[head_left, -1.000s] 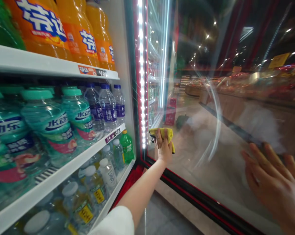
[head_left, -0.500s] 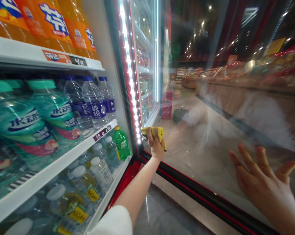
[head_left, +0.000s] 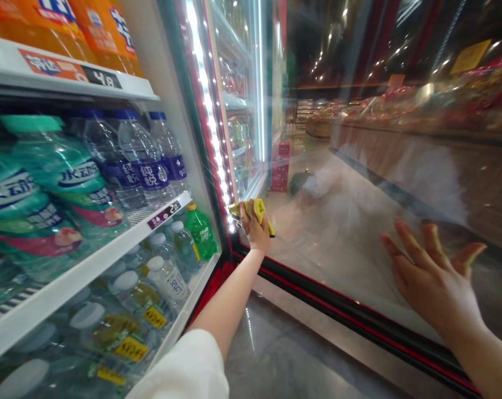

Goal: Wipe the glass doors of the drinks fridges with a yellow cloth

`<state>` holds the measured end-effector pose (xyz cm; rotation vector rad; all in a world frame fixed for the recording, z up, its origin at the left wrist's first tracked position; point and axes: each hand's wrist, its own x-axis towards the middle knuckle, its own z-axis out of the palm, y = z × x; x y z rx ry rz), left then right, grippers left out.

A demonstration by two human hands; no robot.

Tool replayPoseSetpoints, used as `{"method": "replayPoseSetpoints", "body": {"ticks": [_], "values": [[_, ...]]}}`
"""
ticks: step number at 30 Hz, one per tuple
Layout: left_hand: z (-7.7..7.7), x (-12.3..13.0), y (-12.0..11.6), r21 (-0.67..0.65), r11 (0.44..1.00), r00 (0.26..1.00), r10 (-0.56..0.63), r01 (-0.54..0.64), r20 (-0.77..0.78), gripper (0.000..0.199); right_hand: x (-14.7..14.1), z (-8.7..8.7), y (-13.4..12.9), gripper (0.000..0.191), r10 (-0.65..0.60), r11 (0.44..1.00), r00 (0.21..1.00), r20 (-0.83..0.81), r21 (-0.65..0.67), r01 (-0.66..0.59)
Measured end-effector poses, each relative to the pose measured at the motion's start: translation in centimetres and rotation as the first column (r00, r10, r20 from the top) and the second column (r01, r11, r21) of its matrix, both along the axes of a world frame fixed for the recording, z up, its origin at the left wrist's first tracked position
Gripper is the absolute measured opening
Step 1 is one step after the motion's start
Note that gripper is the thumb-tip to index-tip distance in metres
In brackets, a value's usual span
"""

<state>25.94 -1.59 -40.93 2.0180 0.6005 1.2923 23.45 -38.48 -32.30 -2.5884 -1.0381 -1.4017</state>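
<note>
A yellow cloth (head_left: 259,208) is pressed under my left hand (head_left: 254,228) at the lower hinge-side corner of the glass door (head_left: 334,221), beside the strip of white lights. My left fingers are wrapped over the cloth, which has a dark edge. On the right, my right hand (head_left: 437,271) has its fingers spread and holds nothing; it is at the glass, though contact cannot be made out.
Cooler shelves (head_left: 88,266) on the left hold teal-capped bottles, purple-labelled water bottles (head_left: 151,166), a green bottle (head_left: 201,230) and orange drinks above. The door's black and red bottom frame (head_left: 342,310) crosses low. Store displays show through the glass.
The whole view has shifted, so the shelves and both hands appear a little farther left and higher. My left hand still holds the cloth, and my right fingers remain spread.
</note>
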Motion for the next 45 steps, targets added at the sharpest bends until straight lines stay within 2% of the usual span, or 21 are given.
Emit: {"method": "replayPoseSetpoints", "body": {"ticks": [3, 6, 8, 10, 13, 16, 19, 22, 23, 24, 27, 29, 31, 33, 36, 38, 40, 42, 43, 44, 45], "values": [[-0.4, -0.1, -0.3, -0.085, 0.992, 0.996, 0.093, -0.092, 0.010, 0.054, 0.2, 0.0, 0.3, 0.037, 0.003, 1.000, 1.000, -0.007, 0.023, -0.003], [-1.7, -0.6, -3.4, -0.064, 0.997, 0.999, 0.047, -0.046, 0.006, 0.057, 0.5, -0.2, 0.4, 0.038, 0.018, 0.999, 1.000, -0.005, 0.032, -0.018], [-1.8, -0.8, -5.6, 0.073, 0.995, 0.998, -0.061, 0.062, -0.017, 0.064, 0.7, -0.3, 0.3, 0.039, 0.012, 0.999, 1.000, -0.017, 0.040, -0.012], [-1.2, -0.8, -7.0, 0.261, 0.946, 0.981, -0.179, 0.191, -0.070, 0.070, 0.9, -0.3, 0.2, 0.041, 0.007, 1.000, 1.000, -0.011, 0.029, -0.007], [-0.6, -0.6, -7.8, 0.474, 0.809, 0.937, -0.305, 0.348, -0.168, 0.069, 1.0, -0.2, 0.2, 0.044, -0.005, 1.000, 1.000, -0.025, 0.016, 0.006], [-1.3, -0.9, -8.1, 0.590, 0.631, 0.855, -0.464, 0.503, -0.232, 0.052, 1.1, -0.1, 0.3, 0.046, -0.015, 1.000, 1.000, -0.022, 0.005, 0.015], [-1.6, -1.6, -7.4, 0.643, 0.420, 0.720, -0.621, 0.640, -0.311, 0.040, 1.2, 0.0, 0.4, 0.044, -0.022, 1.000, 1.000, -0.003, 0.007, 0.022], [0.6, -1.3, -5.3, 0.594, 0.257, 0.583, -0.671, 0.763, -0.458, 0.041, 1.5, -0.1, 0.4, 0.047, -0.025, 1.000, 0.999, -0.020, 0.010, 0.025], [1.8, -1.0, -4.6, 0.556, 0.248, 0.560, -0.655, 0.794, -0.507, 0.043, 1.5, -0.2, 0.3, 0.048, -0.022, 1.000, 0.999, -0.029, 0.013, 0.023], [2.8, -0.5, -4.2, 0.557, 0.293, 0.592, -0.640, 0.777, -0.490, 0.043, 1.6, -0.2, 0.3, 0.050, -0.019, 1.000, 0.999, -0.037, 0.017, 0.019], [4.6, 1.0, -4.9, 0.565, 0.572, 0.798, -0.504, 0.595, -0.330, 0.038, 1.9, -0.4, 0.4, 0.054, -0.009, 0.999, 0.998, -0.062, 0.030, 0.011], [3.9, 1.2, -6.7, 0.558, 0.642, 0.848, -0.442, 0.526, -0.292, 0.042, 2.1, -0.5, 0.5, 0.056, -0.006, 0.999, 0.997, -0.076, 0.036, 0.009], [2.4, 0.9, -8.2, 0.569, 0.582, 0.811, -0.468, 0.581, -0.350, 0.039, 2.3, -0.5, 0.5, 0.059, -0.006, 0.999, 0.996, -0.086, 0.032, 0.008], [1.3, 0.3, -8.6, 0.563, 0.458, 0.720, -0.525, 0.688, -0.454, 0.035, 2.5, -0.3, 0.4, 0.060, -0.003, 1.000, 0.996, -0.089, 0.023, 0.005], [2.2, 0.0, -7.9, 0.512, 0.328, 0.593, -0.605, 0.794, -0.532, 0.040, 3.0, -0.2, -0.6, 0.061, 0.019, 1.000, 0.996, -0.083, -0.018, -0.021], [4.0, 0.4, -8.1, 0.517, 0.357, 0.608, -0.636, 0.778, -0.476, 0.043, 3.1, -0.5, -2.0, 0.061, 0.055, 0.996, 0.996, -0.073, -0.060, -0.059], [5.6, 1.1, -9.7, 0.561, 0.489, 0.722, -0.606, 0.669, -0.333, 0.044, 3.1, -1.3, -3.5, 0.060, 0.083, 0.992, 0.995, -0.063, -0.089, -0.088], [6.0, 1.4, -12.1, 0.591, 0.585, 0.809, -0.545, 0.556, -0.221, 0.053, 2.8, -2.6, -5.0, 0.058, 0.081, 0.991, 0.995, -0.055, -0.105, -0.087], [5.8, 1.4, -13.3, 0.610, 0.582, 0.816, -0.541, 0.538, -0.204, 0.055, 2.7, -3.2, -5.6, 0.057, 0.075, 0.990, 0.996, -0.054, -0.115, -0.081], [5.3, 1.3, -14.3, 0.637, 0.527, 0.791, -0.567, 0.562, -0.229, 0.056, 2.5, -3.7, -6.1, 0.056, 0.072, 0.989, 0.996, -0.053, -0.126, -0.078], [4.8, 1.1, -15.0, 0.662, 0.429, 0.738, -0.610, 0.614, -0.289, 0.056, 2.4, -4.1, -6.5, 0.056, 0.072, 0.988, 0.996, -0.051, -0.135, -0.078]]}}
